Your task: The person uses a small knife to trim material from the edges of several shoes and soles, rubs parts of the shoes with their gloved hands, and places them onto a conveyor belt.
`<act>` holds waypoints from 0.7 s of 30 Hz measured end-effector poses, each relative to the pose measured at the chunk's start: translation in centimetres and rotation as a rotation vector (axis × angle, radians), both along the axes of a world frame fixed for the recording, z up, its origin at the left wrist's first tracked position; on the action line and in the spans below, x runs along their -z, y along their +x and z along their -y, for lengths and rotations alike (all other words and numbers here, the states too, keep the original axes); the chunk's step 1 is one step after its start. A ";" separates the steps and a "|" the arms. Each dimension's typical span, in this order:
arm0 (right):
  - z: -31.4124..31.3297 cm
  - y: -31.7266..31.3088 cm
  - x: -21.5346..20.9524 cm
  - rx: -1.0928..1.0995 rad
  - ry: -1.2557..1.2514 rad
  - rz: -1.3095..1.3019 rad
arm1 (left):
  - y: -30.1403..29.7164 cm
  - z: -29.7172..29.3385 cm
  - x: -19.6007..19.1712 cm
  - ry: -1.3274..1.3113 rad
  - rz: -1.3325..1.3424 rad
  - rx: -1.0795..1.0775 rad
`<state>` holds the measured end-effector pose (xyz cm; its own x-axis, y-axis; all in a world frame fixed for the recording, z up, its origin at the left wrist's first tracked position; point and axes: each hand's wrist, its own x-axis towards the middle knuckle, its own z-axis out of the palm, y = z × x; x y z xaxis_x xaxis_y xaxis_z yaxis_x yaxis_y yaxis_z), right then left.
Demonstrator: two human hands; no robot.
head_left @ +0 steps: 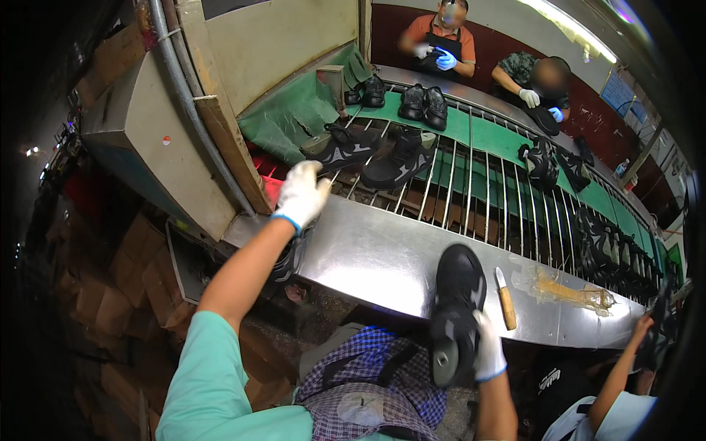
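A black shoe [459, 283] with grey trim stands toe-up over the near edge of the metal ledge. Its heel end hangs below the edge, and my right hand [490, 347], in a white glove, is closed on its side. My left hand [303, 195], also white-gloved, reaches over the far left of the ledge. Its thumb and fingers are apart, close to the toe of a black shoe [344, 149] on the rack's bars; whether they touch it I cannot tell. Another black shoe [399, 159] lies just right of that one.
A knife [505, 298] with a wooden handle lies on the metal ledge [368, 246], right of the shoe I hold. More shoes [424, 106] sit on the green strip [471, 128]. Two people work across the rack, and another person's arm [621, 367] is at right.
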<state>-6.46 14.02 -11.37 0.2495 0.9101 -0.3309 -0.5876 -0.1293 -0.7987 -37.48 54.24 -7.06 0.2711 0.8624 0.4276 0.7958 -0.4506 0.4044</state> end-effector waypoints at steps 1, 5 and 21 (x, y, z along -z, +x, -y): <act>2.8 -1.2 1.7 0.047 -0.018 -0.119 | -0.9 -2.4 0.8 -0.003 -0.065 -0.066; 8.0 -7.5 6.1 0.212 -0.020 -0.245 | -2.9 -6.4 1.7 -0.526 -0.181 -0.241; 10.4 -7.3 4.7 0.212 -0.003 -0.108 | 9.7 19.2 -6.7 -0.567 0.530 0.920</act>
<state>-13.79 3.59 -16.02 0.3983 0.8398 -0.3689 -0.6839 0.0040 -0.7295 -27.75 35.02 -0.37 0.7886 0.5395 0.2949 -0.0556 -0.4150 0.9081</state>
